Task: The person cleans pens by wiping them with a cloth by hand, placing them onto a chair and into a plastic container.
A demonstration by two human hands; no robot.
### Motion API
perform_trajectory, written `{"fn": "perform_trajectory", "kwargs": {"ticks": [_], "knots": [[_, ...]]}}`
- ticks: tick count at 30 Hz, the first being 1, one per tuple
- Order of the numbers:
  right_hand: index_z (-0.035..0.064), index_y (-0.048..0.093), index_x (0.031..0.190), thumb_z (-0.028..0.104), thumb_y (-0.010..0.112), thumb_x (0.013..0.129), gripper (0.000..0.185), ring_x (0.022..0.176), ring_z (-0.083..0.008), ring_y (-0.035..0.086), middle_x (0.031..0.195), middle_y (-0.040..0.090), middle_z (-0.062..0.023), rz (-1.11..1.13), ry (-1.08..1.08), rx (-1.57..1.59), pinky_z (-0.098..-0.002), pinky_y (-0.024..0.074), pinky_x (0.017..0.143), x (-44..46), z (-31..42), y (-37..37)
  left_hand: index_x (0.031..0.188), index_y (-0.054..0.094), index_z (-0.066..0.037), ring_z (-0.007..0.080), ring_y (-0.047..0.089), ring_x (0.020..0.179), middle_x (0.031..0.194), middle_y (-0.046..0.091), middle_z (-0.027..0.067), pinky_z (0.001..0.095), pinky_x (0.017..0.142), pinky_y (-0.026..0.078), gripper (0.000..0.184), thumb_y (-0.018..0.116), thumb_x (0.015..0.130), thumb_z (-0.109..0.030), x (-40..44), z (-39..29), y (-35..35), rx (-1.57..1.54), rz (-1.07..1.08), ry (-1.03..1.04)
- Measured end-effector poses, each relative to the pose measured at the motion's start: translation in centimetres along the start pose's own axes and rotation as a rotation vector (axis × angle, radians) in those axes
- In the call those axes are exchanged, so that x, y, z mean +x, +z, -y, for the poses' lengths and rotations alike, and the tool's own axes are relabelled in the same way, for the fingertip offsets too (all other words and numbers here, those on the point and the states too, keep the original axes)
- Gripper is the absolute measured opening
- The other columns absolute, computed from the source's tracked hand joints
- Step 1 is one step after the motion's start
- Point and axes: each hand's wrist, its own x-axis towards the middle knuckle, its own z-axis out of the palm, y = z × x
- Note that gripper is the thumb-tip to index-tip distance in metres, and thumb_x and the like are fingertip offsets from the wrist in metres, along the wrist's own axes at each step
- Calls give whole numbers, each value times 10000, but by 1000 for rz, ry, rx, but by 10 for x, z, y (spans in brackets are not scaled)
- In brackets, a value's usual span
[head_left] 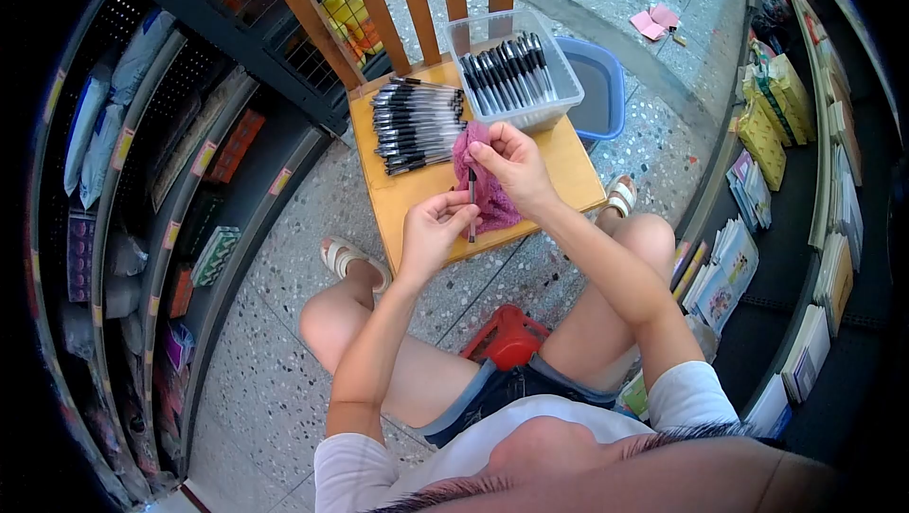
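My left hand (441, 225) pinches a slim pen (472, 214) near its lower end, holding it upright over the chair's front edge. My right hand (512, 163) has a pink cloth (492, 206) gathered in its fingers, and the cloth covers the pen's upper end. The rest of the cloth hangs down over the wooden chair seat (379, 222). Behind my left hand lies a pile of black-and-clear pens (417, 125) on the seat. Beyond my right hand a clear plastic box (566, 89) holds several more pens (507, 72) standing at a slant.
A blue basin (611, 106) of greyish water sits on the floor behind the chair. Stocked shelves curve along the left (204, 158) and right (805, 257). A red stool (511, 335) is between my legs. Pink paper (654, 20) lies on the floor.
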Motion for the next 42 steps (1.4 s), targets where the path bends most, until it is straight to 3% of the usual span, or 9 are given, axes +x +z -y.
{"fn": "perform_trajectory", "kwargs": {"ticks": [7, 10, 14, 17, 20, 23, 27, 42], "knots": [[51, 488, 933, 108, 539, 898, 84, 673, -31, 515, 801, 579, -4, 22, 124, 71, -188, 437, 580, -11, -10, 11, 1029, 558, 75, 139, 635, 754, 857, 646, 93, 230, 639, 494, 223, 598, 849, -50, -3, -1, 3, -61, -53, 26], [58, 484, 950, 112, 534, 903, 87, 746, -42, 537, 851, 585, -8, 66, 196, 60, -193, 456, 649, -15, -14, 12, 1029, 556, 73, 146, 637, 760, 854, 647, 102, 241, 649, 502, 215, 583, 859, -57, -3, -5, 1, -46, -46, 42], [62, 477, 942, 107, 541, 898, 90, 741, -39, 531, 849, 579, -6, 131, 158, 46, -194, 453, 647, -13, -13, 14, 1011, 570, 61, 137, 632, 751, 851, 650, 95, 234, 651, 497, 200, 583, 863, -72, -2, 3, -4, -51, -39, 69], [57, 469, 932, 100, 541, 896, 92, 721, -46, 532, 835, 576, -8, 176, 97, 15, -199, 449, 626, -14, -14, 15, 1029, 594, 25, 123, 618, 759, 885, 651, 64, 258, 726, 497, 204, 589, 857, -85, 2, -9, -26, 403, 30, 63], [44, 460, 925, 96, 534, 895, 96, 689, -59, 539, 817, 575, -20, 223, 143, -27, -211, 443, 586, -15, -17, 14, 1057, 592, 21, 117, 609, 800, 940, 645, 57, 257, 757, 486, 236, 574, 880, -135, 9, -25, -46, 315, -155, 55], [36, 458, 919, 94, 530, 897, 95, 701, -61, 545, 820, 581, -26, 270, 204, -95, -213, 445, 594, -17, -12, 16, 1071, 592, 9, 103, 588, 849, 973, 636, 51, 249, 770, 469, 261, 547, 903, -187, 14, -34, -35, 0, -163, 152], [35, 462, 913, 99, 529, 900, 93, 687, -67, 548, 816, 589, -29, 257, 214, -108, -221, 451, 591, -19, -9, 21, 1064, 595, -5, 94, 564, 861, 952, 621, 31, 241, 793, 448, 251, 522, 918, -196, 21, -28, -33, -110, -35, 134], [24, 524, 920, 89, 547, 890, 75, 684, -59, 539, 810, 592, -7, 255, 183, -85, -210, 447, 575, -19, -5, 21, 981, 597, -34, 92, 572, 835, 899, 632, 47, 230, 766, 444, 182, 575, 886, -187, 28, -34, -44, -290, -187, 198]]}}
